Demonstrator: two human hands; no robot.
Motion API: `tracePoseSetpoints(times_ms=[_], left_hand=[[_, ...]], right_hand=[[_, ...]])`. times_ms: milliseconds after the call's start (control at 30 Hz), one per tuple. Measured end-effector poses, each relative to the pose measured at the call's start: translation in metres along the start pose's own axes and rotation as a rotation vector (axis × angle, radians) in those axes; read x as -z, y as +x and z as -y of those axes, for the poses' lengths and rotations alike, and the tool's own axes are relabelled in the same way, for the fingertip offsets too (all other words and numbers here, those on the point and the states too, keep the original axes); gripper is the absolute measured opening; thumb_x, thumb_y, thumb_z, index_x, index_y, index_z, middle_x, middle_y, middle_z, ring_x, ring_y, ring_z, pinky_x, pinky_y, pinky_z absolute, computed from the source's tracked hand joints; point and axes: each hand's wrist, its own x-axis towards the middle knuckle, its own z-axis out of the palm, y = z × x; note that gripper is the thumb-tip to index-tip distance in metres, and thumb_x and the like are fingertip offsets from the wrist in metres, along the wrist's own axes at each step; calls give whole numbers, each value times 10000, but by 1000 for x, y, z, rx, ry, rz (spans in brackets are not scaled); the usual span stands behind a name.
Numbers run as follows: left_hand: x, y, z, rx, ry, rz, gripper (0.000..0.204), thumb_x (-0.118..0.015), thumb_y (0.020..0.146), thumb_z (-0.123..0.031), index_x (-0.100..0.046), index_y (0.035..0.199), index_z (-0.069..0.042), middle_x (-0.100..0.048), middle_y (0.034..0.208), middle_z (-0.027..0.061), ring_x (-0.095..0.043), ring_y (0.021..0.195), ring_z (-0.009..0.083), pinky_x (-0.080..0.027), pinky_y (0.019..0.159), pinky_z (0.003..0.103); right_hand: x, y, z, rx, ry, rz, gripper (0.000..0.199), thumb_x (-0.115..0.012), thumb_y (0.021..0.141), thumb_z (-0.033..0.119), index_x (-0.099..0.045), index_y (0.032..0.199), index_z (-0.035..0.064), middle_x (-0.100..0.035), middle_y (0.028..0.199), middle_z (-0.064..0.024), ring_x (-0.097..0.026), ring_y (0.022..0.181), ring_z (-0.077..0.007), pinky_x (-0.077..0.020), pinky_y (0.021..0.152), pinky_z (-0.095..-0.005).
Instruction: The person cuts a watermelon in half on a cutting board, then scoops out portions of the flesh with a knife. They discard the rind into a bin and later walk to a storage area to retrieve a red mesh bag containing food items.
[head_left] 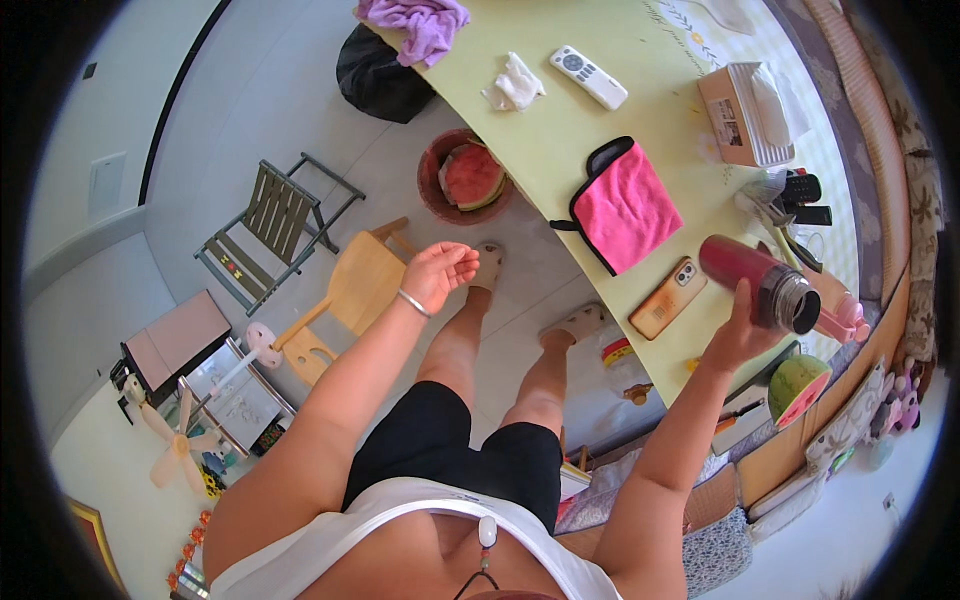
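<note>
R hand (740,335) wrapped round red flask (735,262), held aslant over counter (540,130) w/ uncapped steel mouth (803,305) facing right, nr phone (668,298). L hand (441,275) part-open, fingers loosely curled, holding nothing, nr wooden chair (360,280). Pink cloth (630,210) on counter nr phone

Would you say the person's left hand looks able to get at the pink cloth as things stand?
Probably yes: the left hand looks empty, nothing visible blocks the way, and the pink cloth lies by the edge of the table.
</note>
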Motion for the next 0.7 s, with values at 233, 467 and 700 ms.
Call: tracePoseSetpoints(times_ms=[233, 467, 700], left_hand=[[33, 63, -16, 41, -148, -162, 202, -596, 929, -191, -626, 1043, -27, -673, 967, 107, -638, 871, 204, -531, 788, 358], [46, 114, -28, 105, -289, -86, 267, -536, 951, -208, -593, 1128, -16, -648, 1123, 126, -614, 1027, 254, -499, 883, 385], [42, 140, -24, 122, -305, -143, 245, -535, 931, -94, -571, 1139, 30, -634, 1131, 176, -601, 1062, 305, -474, 959, 463]], right_hand=[[-66, -98, 31, -84, 39, 461, 774, -776, 672, 80, -383, 1331, -22, -546, 1186, -134, -563, 1095, -223, -439, 967, -356], [-168, -183, -4, -88, -353, 721, 726, -743, 627, 149, -432, 1261, -21, -531, 1143, -221, -509, 1090, -392, -438, 942, -427], [-221, -204, -42, -82, -531, 814, 680, -713, 628, 147, -451, 1236, -9, -554, 1054, -192, -538, 993, -379, -487, 849, -448]])
